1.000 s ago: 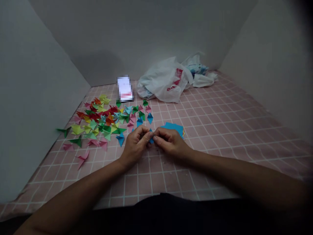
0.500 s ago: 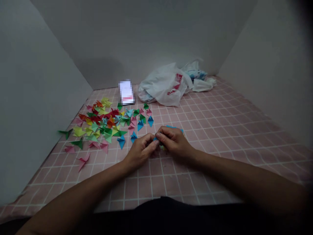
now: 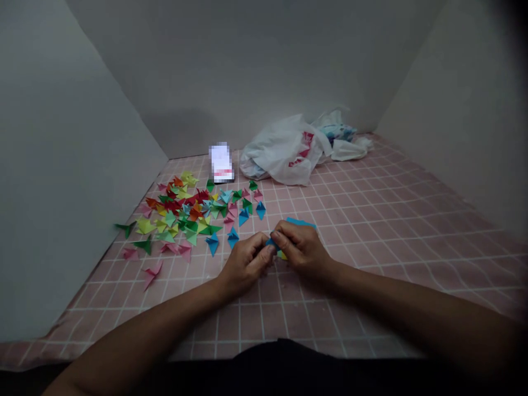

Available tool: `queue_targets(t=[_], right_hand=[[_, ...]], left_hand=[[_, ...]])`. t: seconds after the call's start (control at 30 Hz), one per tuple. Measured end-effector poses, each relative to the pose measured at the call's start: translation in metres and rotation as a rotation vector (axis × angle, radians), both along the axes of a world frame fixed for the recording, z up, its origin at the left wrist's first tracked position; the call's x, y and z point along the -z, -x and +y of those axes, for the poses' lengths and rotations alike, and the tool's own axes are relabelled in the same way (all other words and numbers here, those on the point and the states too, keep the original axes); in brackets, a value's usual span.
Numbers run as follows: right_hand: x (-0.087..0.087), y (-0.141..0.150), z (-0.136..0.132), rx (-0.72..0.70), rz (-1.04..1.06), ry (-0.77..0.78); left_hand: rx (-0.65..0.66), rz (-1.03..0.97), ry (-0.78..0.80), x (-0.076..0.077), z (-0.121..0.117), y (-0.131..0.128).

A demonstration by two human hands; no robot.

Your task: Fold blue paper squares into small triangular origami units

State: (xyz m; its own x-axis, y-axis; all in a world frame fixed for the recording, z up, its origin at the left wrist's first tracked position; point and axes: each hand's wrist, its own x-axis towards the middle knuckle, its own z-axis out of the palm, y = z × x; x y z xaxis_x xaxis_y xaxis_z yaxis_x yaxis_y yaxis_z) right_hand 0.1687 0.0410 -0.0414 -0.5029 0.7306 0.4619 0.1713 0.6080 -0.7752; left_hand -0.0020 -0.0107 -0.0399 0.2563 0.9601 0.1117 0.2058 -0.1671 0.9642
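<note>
**Small blue folded paper (image 3: 270, 242) pinched between my two hands**

My left hand (image 3: 246, 262) is nearly closed, its thumb pressed towards the curled fingers, with one side of the blue folded paper in its pinch; my right hand (image 3: 304, 248) is curled in much the same way, thumb and forefinger on the other side of it; most of the paper is hidden by my fingers, so I cannot tell its full shape.

Just beyond my right hand lies some flat blue paper (image 3: 302, 222); a bit of yellow (image 3: 282, 255) shows beside that hand's fingers; four blue folded figures (image 3: 233, 238) lie beyond my left hand, the nearest just beside it; farther left spreads a pile of folded figures (image 3: 188, 225) in green, yellow, red, orange and pink, with one pink figure (image 3: 153, 273) nearest me.

At the back, a lit phone (image 3: 221, 164) stands near a white plastic bag (image 3: 284, 148) with red print; all of this is on a pink checked cloth (image 3: 371, 220).
</note>
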Motion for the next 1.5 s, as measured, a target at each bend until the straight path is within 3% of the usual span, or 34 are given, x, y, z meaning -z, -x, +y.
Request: queue_targets(t=[0.13,0.33,0.6,0.87,1.0,1.23,1.5], right_hand=[[0.002,0.002,-0.001,-0.033,-0.007,-0.006],[0.002,0.004,-0.001,-0.104,0.086,0.059],[0.009,0.003,0.005,-0.056,0.153,0.023],[0.006,0.003,0.000,0.016,0.124,-0.173],[0.006,0.003,0.000,0.030,0.114,-0.196],[0.005,0.001,0.001,-0.037,0.147,-0.285],[0.009,0.005,0.000,-0.032,0.148,-0.278]], left_hand=[[-0.023,-0.133,0.096,-0.002,-0.001,-0.001],[-0.148,-0.181,0.080,-0.003,-0.001,0.001],[-0.228,-0.308,0.017,-0.001,0.008,0.006],[-0.276,-0.462,0.072,0.006,0.008,0.002],[-0.274,-0.459,0.055,0.009,0.009,0.003],[-0.268,-0.386,-0.137,0.010,0.013,0.006],[-0.277,-0.353,-0.131,0.009,0.010,0.006]])
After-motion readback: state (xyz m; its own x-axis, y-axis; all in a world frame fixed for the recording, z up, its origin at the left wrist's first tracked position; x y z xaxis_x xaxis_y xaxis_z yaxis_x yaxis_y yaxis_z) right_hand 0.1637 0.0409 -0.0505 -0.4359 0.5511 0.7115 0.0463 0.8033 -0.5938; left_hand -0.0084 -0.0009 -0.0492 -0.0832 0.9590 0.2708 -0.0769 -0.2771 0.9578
